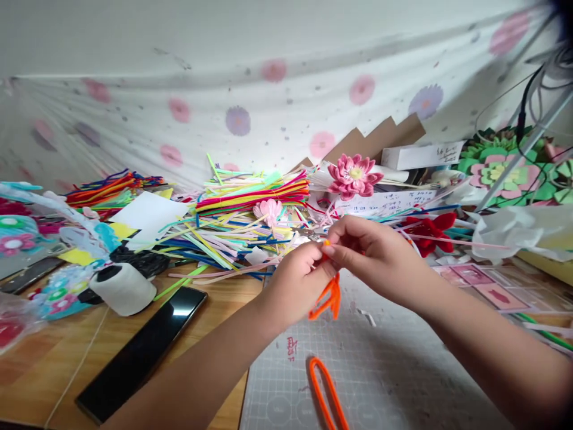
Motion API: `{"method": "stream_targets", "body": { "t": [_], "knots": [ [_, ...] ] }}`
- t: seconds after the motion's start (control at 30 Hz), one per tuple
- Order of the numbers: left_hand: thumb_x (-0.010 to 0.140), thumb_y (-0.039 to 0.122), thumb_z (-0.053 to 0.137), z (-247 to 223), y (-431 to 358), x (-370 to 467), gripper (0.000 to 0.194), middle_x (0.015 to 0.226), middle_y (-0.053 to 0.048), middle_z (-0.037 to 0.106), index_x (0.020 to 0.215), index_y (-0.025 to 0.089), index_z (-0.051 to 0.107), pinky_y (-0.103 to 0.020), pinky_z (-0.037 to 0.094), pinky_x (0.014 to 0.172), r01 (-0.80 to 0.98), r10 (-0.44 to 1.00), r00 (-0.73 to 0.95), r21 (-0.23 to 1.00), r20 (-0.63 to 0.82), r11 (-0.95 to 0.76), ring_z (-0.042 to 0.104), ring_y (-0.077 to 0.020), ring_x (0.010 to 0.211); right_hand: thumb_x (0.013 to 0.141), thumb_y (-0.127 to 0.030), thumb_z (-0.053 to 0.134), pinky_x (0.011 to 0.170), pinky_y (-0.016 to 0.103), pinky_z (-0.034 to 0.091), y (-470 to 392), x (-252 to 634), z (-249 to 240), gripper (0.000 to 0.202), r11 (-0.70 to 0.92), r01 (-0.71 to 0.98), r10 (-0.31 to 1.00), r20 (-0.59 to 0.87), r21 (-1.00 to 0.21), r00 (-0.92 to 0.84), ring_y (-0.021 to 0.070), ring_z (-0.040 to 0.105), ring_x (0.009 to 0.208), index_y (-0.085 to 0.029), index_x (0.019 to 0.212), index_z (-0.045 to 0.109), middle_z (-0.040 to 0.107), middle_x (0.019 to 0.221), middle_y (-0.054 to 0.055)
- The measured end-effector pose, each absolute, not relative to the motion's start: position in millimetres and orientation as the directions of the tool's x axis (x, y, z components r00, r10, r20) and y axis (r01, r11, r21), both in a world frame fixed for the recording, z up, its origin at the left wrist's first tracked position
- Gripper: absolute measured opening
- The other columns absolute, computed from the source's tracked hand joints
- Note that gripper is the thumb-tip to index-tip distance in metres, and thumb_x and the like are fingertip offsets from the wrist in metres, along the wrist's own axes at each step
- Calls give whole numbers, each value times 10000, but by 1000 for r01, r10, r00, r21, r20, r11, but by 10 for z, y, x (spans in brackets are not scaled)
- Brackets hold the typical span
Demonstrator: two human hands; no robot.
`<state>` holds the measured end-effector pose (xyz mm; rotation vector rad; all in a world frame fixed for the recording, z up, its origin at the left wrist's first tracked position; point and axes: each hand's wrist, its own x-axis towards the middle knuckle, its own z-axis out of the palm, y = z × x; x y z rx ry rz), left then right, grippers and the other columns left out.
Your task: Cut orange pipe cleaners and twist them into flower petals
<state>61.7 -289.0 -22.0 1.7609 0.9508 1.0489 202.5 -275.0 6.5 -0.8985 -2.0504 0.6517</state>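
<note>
My left hand (298, 280) and my right hand (369, 251) meet above a grey cutting mat, both closed in a pinch. Between their fingertips is an orange pipe cleaner (332, 298), bent into narrow loops that hang below the fingers. A small orange end shows at the thumb tips; the rest of the grip is hidden by the fingers. On the cutting mat (277, 382) below lies a second orange pipe cleaner (329, 397), folded into a long loop and touched by neither hand.
Left of the mat are a black phone (143, 352) and a white thread spool (123, 289). Piles of coloured pipe cleaners (255, 194) spread along the back. A pink flower (355, 177), a red flower (430, 233) and crumpled white paper (514, 233) lie at the right.
</note>
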Motion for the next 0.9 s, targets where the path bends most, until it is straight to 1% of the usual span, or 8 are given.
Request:
{"method": "stream_targets", "body": {
  "t": [0.1,0.2,0.37,0.43,0.53,0.63,0.73,0.9],
  "knots": [
    [795,336,466,-287,-2839,570,187,777,-7,534,796,164,540,-243,389,695,186,892,354,914,281,-362,489,-140,763,785,-196,484,435,183,322,-2729,2023,85,74,608,340,779,456,-717,-431,80,426,523,-180,715,471,467,604,-35],
    [786,363,476,-470,-2838,535,232,704,-9,548,733,151,553,-229,391,626,194,913,347,936,214,-293,498,-130,678,806,-220,461,420,180,321,-2690,2010,21,79,555,301,802,404,-775,-439,77,415,502,-184,737,450,454,599,-42],
    [812,404,413,-761,-2897,624,303,658,-30,586,759,140,551,-224,407,564,15,946,305,993,109,-119,529,-124,596,789,-170,470,483,201,364,-2600,1995,-104,64,571,319,801,427,-757,-420,91,430,554,-178,726,457,466,625,-28],
    [813,410,406,-809,-2917,671,312,642,-37,591,772,136,548,-231,423,566,-69,946,311,995,90,-72,548,-133,590,785,-173,477,478,200,364,-2574,2008,-136,65,546,302,816,414,-781,-404,90,431,550,-175,722,461,462,627,-27],
    [816,388,406,-815,-2936,712,293,618,-33,583,742,134,533,-253,447,600,-185,954,285,982,87,-34,575,-146,600,785,-193,484,425,183,331,-2550,2030,-180,80,449,195,860,363,-872,-358,75,421,499,-175,716,448,442,597,-40],
    [824,375,396,-806,-2947,725,280,597,-13,563,718,141,508,-255,443,572,-251,963,262,968,58,10,572,-136,557,777,-210,502,396,171,295,-2526,2034,-241,112,360,51,892,327,-932,-311,61,407,457,-173,699,431,431,559,-55],
    [824,385,394,-825,-2952,732,260,560,26,513,732,160,486,-222,396,478,-268,962,272,961,14,61,515,-99,468,775,-227,523,415,173,301,-2497,2021,-322,141,328,-69,893,333,-942,-302,56,403,457,-171,688,428,428,543,-63],
    [812,376,414,-852,-2956,759,258,473,77,371,663,166,432,-167,226,360,-296,958,280,944,-60,145,300,-30,342,783,-232,540,451,179,322,-2523,2028,-436,116,290,-164,887,329,-943,-323,55,407,490,-165,741,455,437,588,-60]
  ]
}}
